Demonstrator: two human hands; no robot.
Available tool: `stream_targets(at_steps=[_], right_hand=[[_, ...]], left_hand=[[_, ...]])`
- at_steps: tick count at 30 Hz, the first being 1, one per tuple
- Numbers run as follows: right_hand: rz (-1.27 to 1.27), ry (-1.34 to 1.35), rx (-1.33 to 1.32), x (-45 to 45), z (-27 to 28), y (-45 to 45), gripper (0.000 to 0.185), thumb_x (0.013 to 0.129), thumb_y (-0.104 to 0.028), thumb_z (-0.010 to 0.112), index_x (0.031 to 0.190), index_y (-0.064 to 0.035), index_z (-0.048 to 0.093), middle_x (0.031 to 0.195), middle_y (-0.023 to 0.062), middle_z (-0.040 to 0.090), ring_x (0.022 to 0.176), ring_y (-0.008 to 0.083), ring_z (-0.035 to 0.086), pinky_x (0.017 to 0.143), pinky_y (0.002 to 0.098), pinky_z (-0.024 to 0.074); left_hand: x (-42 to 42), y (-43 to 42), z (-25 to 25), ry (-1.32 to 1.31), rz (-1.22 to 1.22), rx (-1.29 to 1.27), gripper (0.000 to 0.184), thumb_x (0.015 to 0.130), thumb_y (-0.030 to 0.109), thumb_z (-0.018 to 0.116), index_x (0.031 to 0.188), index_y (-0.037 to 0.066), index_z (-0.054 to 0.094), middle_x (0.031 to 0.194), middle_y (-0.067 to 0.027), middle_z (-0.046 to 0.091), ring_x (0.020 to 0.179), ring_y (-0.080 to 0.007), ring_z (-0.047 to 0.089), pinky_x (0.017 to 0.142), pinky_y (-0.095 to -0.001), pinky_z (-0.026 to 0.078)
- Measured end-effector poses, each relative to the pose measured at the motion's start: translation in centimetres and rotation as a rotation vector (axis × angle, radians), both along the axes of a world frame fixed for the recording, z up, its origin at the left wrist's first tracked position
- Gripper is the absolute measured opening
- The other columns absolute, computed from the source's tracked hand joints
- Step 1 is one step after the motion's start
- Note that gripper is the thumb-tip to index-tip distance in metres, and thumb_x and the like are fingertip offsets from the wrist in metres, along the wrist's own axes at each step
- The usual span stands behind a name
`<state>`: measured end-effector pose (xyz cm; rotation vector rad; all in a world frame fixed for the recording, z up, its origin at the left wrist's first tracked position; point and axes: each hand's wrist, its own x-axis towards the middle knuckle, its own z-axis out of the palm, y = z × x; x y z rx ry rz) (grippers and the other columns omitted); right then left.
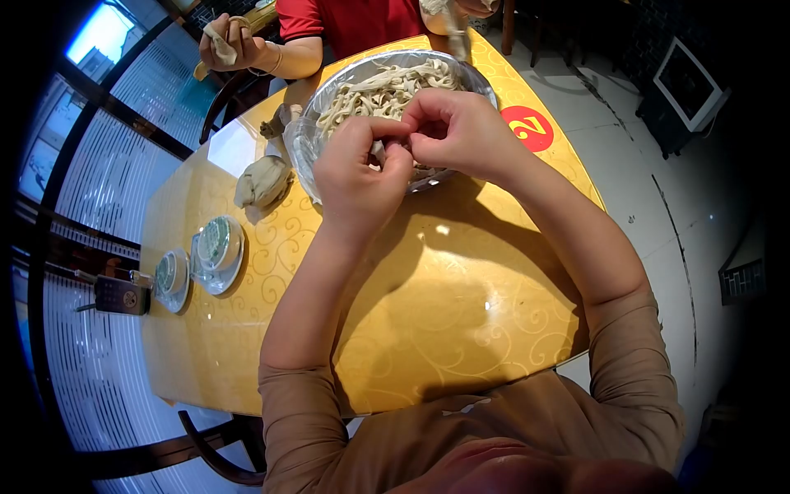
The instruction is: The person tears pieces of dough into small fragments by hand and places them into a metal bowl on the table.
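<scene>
Over the near side of a large basin lined with clear plastic (301, 165), my left hand (360, 170) and my right hand (467, 136) meet with thumbs and fingertips pinched together. What they pinch is mostly hidden by the fingers. Long, pale beige strips (387, 92), like torn mushroom or thick noodles, are heaped in the basin. A greyish-beige lump (263, 181), perhaps wrapped in plastic, rests on the table left of the basin. Smaller brownish pieces (280, 121) lie by the basin's left rim.
Across the yellow patterned table (461, 305), a person in a red shirt (362, 25) holds a pale piece (220, 43) in one hand. Wrapped dishes (218, 247) and a black box (122, 295) stand at the left. A red number sticker (527, 129) marks the right edge.
</scene>
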<state>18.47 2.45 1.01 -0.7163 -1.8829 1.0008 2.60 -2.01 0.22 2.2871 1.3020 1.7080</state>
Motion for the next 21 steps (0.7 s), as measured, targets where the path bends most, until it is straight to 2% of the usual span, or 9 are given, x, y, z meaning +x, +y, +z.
stream_targets(at_steps=[3, 6, 10, 13, 14, 16, 19, 20, 21], right_hand=[[0.015, 0.038, -0.016, 0.0, -0.2, 0.3, 0.012, 0.072, -0.010, 0.065, 0.082, -0.0023, 0.063, 0.073, 0.0032, 0.064, 0.066, 0.0084, 0.057, 0.064, 0.0235, 0.0472], [0.128, 0.069, -0.173, 0.5, -0.2, 0.9, 0.010, 0.081, -0.004, 0.059, 0.090, -0.0009, 0.059, 0.081, 0.0015, 0.061, 0.075, 0.0071, 0.058, 0.068, 0.0219, 0.0486], [0.185, 0.245, -0.292, 1.2, 0.1, 1.7, 0.010, 0.084, -0.005, 0.060, 0.093, -0.0006, 0.058, 0.081, 0.0034, 0.061, 0.076, 0.0095, 0.060, 0.072, 0.0235, 0.0512], [0.104, 0.410, -0.329, 1.7, 0.0, 2.4, 0.013, 0.081, -0.006, 0.062, 0.090, 0.0012, 0.058, 0.078, 0.0061, 0.063, 0.071, 0.0105, 0.061, 0.068, 0.0225, 0.0500], [0.060, 0.382, -0.326, 2.0, 0.0, 2.7, 0.012, 0.081, -0.007, 0.063, 0.089, 0.0010, 0.060, 0.077, 0.0052, 0.063, 0.071, 0.0095, 0.061, 0.067, 0.0227, 0.0501], [-0.013, 0.160, -0.290, 2.4, 0.0, 3.0, 0.012, 0.082, -0.008, 0.064, 0.090, 0.0004, 0.062, 0.077, 0.0039, 0.063, 0.071, 0.0083, 0.061, 0.066, 0.0226, 0.0501], [-0.199, -0.127, -0.116, 2.0, 0.0, 2.6, 0.014, 0.082, -0.011, 0.065, 0.092, -0.0024, 0.068, 0.079, 0.0055, 0.067, 0.071, 0.0119, 0.063, 0.066, 0.0258, 0.0501], [-0.236, -0.172, -0.006, 1.7, -0.8, 2.8, 0.015, 0.082, -0.012, 0.065, 0.093, -0.0031, 0.069, 0.080, 0.0066, 0.068, 0.071, 0.0135, 0.063, 0.066, 0.0268, 0.0501], [-0.273, -0.216, 0.103, 1.4, -1.0, 2.8, 0.015, 0.082, -0.012, 0.065, 0.094, -0.0039, 0.069, 0.081, 0.0078, 0.069, 0.071, 0.0151, 0.064, 0.066, 0.0277, 0.0501]], left_hand=[[-0.6, 0.4, 0.0, -0.268, -0.135, -0.300, 0.013, 0.079, -0.004, 0.055, 0.088, -0.001, 0.063, 0.080, -0.0046, 0.062, 0.065, -0.0088, 0.059, 0.055, -0.0204, 0.045], [-0.7, 0.3, 1.0, -0.591, -0.260, -0.510, 0.012, 0.081, -0.004, 0.053, 0.092, -0.003, 0.060, 0.081, -0.0080, 0.061, 0.066, -0.0110, 0.060, 0.057, -0.0202, 0.047], [-2.8, 1.7, 1.0, -0.807, -0.336, -0.454, 0.016, 0.083, -0.004, 0.055, 0.099, -0.006, 0.057, 0.081, -0.0080, 0.060, 0.068, -0.0122, 0.060, 0.062, -0.0199, 0.048], [-5.0, 2.6, 1.6, -0.897, -0.221, -0.338, 0.018, 0.083, -0.002, 0.056, 0.101, -0.005, 0.058, 0.080, -0.0059, 0.059, 0.066, -0.0104, 0.058, 0.061, -0.0198, 0.047], [-5.8, 2.9, 1.7, -0.815, -0.170, -0.388, 0.020, 0.083, 0.001, 0.057, 0.102, -0.004, 0.059, 0.078, -0.0047, 0.060, 0.063, -0.0090, 0.056, 0.059, -0.0190, 0.044], [-6.9, 3.4, 1.5, -0.648, -0.068, -0.483, 0.023, 0.083, 0.005, 0.059, 0.104, -0.002, 0.061, 0.073, -0.0023, 0.061, 0.058, -0.0062, 0.053, 0.055, -0.0176, 0.040], [-5.8, 3.4, 0.8, -0.360, -0.055, -0.691, 0.032, 0.082, 0.007, 0.061, 0.112, -0.004, 0.058, 0.083, -0.0034, 0.061, 0.064, -0.0056, 0.053, 0.058, -0.0191, 0.041], [-5.1, 3.3, 0.6, -0.375, -0.173, -0.702, 0.037, 0.085, 0.002, 0.057, 0.121, -0.004, 0.052, 0.098, -0.0066, 0.059, 0.078, -0.0084, 0.057, 0.065, -0.0202, 0.045], [-4.8, 3.1, 0.6, -0.452, -0.274, -0.728, 0.039, 0.085, 0.001, 0.057, 0.123, -0.004, 0.050, 0.103, -0.0081, 0.058, 0.083, -0.0101, 0.058, 0.070, -0.0220, 0.047]])
